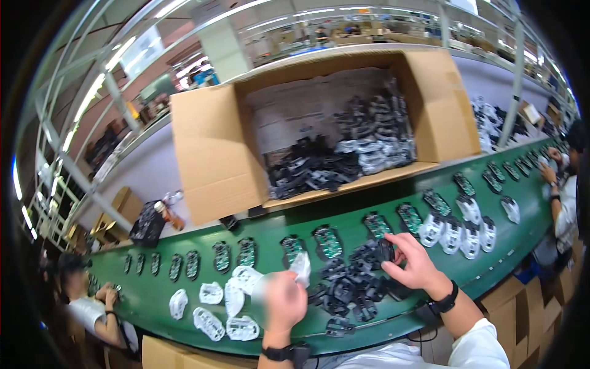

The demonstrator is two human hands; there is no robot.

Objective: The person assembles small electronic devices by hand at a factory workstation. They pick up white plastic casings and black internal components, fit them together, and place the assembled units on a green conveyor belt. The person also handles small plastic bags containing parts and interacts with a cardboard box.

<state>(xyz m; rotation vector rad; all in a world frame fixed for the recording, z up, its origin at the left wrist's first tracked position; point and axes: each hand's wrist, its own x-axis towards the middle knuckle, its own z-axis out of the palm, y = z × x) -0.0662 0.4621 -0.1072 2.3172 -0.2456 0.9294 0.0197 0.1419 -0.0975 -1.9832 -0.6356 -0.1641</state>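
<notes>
The right hand (416, 265) pinches a small black plastic part (385, 249) between thumb and fingertips at the top of the black pile (347, 286) on the green belt (491, 258). Left of that pile, the left hand (284, 300) is closed around a white moulded shell (302, 268). More glossy white shells (228, 307) lie further left; green circuit boards (326, 241) line the belt just behind the pile, below a cardboard box (209, 154).

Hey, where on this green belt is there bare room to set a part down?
Bare green belt lies right of the right hand, below the white shells. Crowded: the black parts pile and the white shells by the left hand.
</notes>
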